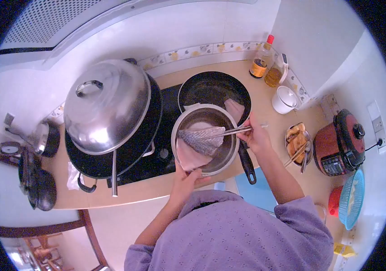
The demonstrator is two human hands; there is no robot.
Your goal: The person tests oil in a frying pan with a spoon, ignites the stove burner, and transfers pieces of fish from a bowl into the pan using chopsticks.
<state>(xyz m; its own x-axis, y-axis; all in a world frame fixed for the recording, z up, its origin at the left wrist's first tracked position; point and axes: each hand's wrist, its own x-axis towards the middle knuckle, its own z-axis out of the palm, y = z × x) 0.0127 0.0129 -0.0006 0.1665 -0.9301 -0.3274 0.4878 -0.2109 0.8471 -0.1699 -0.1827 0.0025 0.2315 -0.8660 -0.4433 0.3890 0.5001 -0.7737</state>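
One domed steel lid (107, 108) over a large black wok (82, 161) at left, then a left hand (186, 186) clamped on the near rim of a metal bowl (232, 151), with a pale fish piece (190, 158) inside and a dark-skinned fish piece (204, 145) at the tips of metal chopsticks (230, 132). Behind the bowl, a black frying pan (206, 86) with another fish piece (234, 109) inside; beside it, a right hand (257, 137) with fingers closed together on the chopsticks. Farther right, a red-capped bottle (259, 63), a white lidded pot (284, 100), a dish of browned food (295, 141) and a red cooker (337, 140).
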